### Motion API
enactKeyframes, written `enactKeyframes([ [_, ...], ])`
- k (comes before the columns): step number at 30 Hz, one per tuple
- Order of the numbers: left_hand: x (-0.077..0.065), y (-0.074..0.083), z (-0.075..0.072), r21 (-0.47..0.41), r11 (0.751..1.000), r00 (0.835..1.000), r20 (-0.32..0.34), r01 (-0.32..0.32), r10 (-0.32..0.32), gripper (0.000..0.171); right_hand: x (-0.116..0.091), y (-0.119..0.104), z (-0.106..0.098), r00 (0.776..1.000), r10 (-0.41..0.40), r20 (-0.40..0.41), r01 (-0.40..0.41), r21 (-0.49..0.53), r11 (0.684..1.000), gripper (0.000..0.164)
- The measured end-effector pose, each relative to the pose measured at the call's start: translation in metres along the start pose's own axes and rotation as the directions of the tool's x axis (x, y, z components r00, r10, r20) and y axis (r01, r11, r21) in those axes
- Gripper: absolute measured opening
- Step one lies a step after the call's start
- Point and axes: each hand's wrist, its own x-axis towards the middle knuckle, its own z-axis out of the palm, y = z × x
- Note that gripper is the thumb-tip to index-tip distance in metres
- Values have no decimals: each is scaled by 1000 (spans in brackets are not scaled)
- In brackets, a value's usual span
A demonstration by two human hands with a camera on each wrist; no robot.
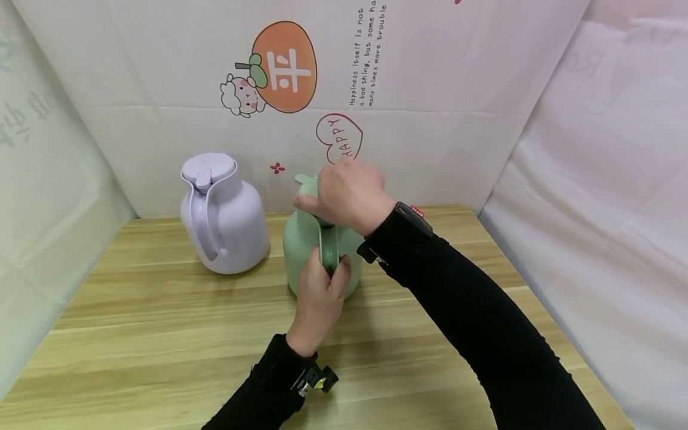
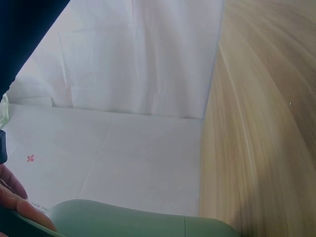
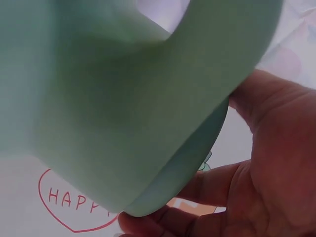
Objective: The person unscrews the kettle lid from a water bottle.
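Note:
A green thermos jug [image 1: 297, 254] stands on the wooden table, its handle towards me. My left hand [image 1: 316, 301] grips the lower part of the handle [image 1: 329, 248]. Over the top of the jug, my right hand [image 1: 352, 194] holds the lid [image 3: 185, 165], its fingers curled around the edge in the right wrist view. That hand hides most of the lid in the head view; a small green tip [image 1: 305, 179] shows beyond it. In the left wrist view, the jug's side [image 2: 123, 219] lies along the bottom edge.
To the left of the green jug stands a lilac thermos jug [image 1: 242, 224] with its lid on. Printed white cloth [image 1: 177, 137] hangs behind the wooden table [image 1: 134, 334] and along both sides.

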Motion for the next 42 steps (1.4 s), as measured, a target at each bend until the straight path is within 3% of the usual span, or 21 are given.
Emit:
enactKeyframes([
  [11, 1, 0, 1, 20, 1000, 1000, -23, -21, 22, 24, 5, 12, 1, 991, -136, -8, 136, 96, 986, 58],
  [25, 1, -1, 2, 21, 1000, 1000, -29, -12, 13, 19, 12, 25, -2, 962, -271, 33, 261, 169, 950, 32],
  [29, 1, 0, 1, 18, 1000, 1000, -24, -5, 6, 21, 14, 28, -3, 953, -299, 47, 284, 205, 937, 33],
  [37, 1, 2, 1, 30, 1000, 1000, -22, 3, -3, 23, 16, 32, -4, 940, -332, 75, 305, 247, 920, 54],
  [42, 1, 2, 1, 41, 999, 999, -31, 15, -13, 22, 17, 32, -6, 924, -375, 71, 348, 252, 903, 42],
])
